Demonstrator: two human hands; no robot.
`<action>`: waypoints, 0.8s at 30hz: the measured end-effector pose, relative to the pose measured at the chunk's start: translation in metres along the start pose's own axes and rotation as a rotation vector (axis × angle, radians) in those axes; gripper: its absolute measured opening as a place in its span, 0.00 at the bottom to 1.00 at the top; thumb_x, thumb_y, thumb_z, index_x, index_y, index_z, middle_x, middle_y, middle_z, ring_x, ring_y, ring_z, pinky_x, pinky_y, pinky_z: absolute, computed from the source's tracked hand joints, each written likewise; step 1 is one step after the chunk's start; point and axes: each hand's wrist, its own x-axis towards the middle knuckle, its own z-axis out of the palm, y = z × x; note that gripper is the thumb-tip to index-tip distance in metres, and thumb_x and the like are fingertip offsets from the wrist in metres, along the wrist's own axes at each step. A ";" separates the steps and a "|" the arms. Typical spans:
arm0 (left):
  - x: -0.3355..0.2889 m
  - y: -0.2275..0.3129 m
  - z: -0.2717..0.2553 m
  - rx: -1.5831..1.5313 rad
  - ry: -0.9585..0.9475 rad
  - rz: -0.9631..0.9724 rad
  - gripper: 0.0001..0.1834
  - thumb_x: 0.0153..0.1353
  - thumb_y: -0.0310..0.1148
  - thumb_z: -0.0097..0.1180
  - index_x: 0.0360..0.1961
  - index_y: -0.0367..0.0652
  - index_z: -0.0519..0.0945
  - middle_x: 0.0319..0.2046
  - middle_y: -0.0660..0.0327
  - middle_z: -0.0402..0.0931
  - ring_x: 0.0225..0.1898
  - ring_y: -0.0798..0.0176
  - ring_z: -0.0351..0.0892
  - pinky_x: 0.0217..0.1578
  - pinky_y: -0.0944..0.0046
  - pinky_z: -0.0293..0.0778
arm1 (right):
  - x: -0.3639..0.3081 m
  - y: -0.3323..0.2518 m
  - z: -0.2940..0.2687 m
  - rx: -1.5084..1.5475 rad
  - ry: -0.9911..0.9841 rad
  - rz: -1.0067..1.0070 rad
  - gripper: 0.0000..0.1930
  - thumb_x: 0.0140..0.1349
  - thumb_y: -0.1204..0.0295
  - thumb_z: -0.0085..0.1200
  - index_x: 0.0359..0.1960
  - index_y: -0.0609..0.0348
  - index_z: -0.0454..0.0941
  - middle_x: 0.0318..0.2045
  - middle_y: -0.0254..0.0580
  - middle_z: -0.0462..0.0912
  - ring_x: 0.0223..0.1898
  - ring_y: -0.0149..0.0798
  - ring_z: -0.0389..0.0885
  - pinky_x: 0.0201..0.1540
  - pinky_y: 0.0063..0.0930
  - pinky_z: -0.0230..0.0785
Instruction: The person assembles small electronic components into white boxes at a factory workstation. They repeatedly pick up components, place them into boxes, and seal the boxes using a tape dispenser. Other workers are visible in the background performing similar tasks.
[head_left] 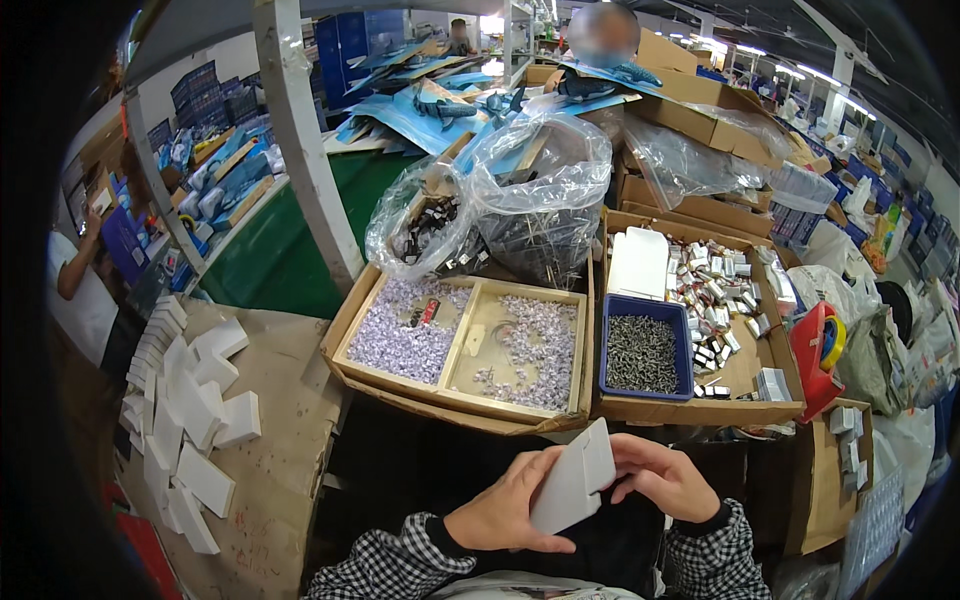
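Observation:
A flat white box (574,484) with a notched edge is held tilted over my lap. My left hand (505,508) grips it from the left, thumb along the lower edge and fingers behind. At its right edge, my right hand (668,482) has bent fingers on the box, some curled beneath; whether they also hold something small is hidden. Just beyond my hands stands a divided wooden tray (463,340) with small clear-and-purple pieces. Beside it, a blue bin (690,345) full of small screws sits in an open cardboard box (745,385).
White flat boxes (205,480) lie heaped on a cardboard-covered surface (275,450) at left. Small white-and-silver parts (705,300) fill the right carton. Plastic bags (545,190) of dark parts stand behind the tray. A red tape dispenser (815,360) is at right. A co-worker (605,40) is at the back.

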 end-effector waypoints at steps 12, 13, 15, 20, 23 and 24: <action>-0.005 -0.001 0.019 0.604 0.372 0.135 0.53 0.36 0.36 0.72 0.63 0.33 0.56 0.53 0.47 0.62 0.55 0.45 0.65 0.57 0.53 0.64 | 0.004 0.011 0.012 -0.262 0.068 0.100 0.23 0.64 0.78 0.48 0.62 0.66 0.63 0.42 0.39 0.79 0.39 0.26 0.78 0.42 0.20 0.75; -0.004 -0.002 0.020 0.594 0.394 0.134 0.53 0.33 0.33 0.72 0.62 0.33 0.57 0.52 0.48 0.62 0.54 0.46 0.66 0.56 0.54 0.65 | 0.003 0.012 0.011 -0.163 0.065 0.083 0.23 0.64 0.76 0.49 0.61 0.65 0.65 0.38 0.36 0.80 0.35 0.23 0.77 0.39 0.19 0.74; -0.002 -0.002 0.021 0.615 0.424 0.163 0.53 0.33 0.33 0.72 0.62 0.33 0.58 0.52 0.48 0.62 0.53 0.45 0.66 0.56 0.53 0.65 | 0.004 0.013 0.008 -0.175 0.073 0.089 0.22 0.64 0.76 0.49 0.60 0.64 0.66 0.36 0.35 0.80 0.34 0.22 0.76 0.37 0.18 0.73; 0.000 -0.003 0.022 0.732 0.442 0.155 0.54 0.32 0.34 0.73 0.62 0.32 0.58 0.52 0.48 0.62 0.53 0.46 0.65 0.56 0.50 0.63 | 0.012 0.022 0.000 -0.381 0.145 0.073 0.20 0.62 0.76 0.51 0.57 0.65 0.70 0.33 0.33 0.81 0.33 0.21 0.76 0.36 0.17 0.72; 0.002 -0.004 0.025 0.788 0.446 0.154 0.56 0.30 0.34 0.74 0.63 0.32 0.57 0.52 0.48 0.61 0.54 0.46 0.64 0.58 0.48 0.61 | 0.019 0.031 -0.001 -0.272 0.113 -0.031 0.20 0.59 0.76 0.54 0.54 0.65 0.72 0.35 0.35 0.82 0.35 0.24 0.78 0.39 0.20 0.73; 0.002 -0.004 0.026 0.806 0.438 0.163 0.57 0.30 0.34 0.74 0.63 0.33 0.57 0.53 0.48 0.61 0.54 0.46 0.64 0.58 0.48 0.60 | 0.020 0.032 -0.001 -0.267 0.101 -0.037 0.20 0.59 0.76 0.54 0.54 0.65 0.73 0.35 0.36 0.82 0.36 0.25 0.79 0.40 0.21 0.73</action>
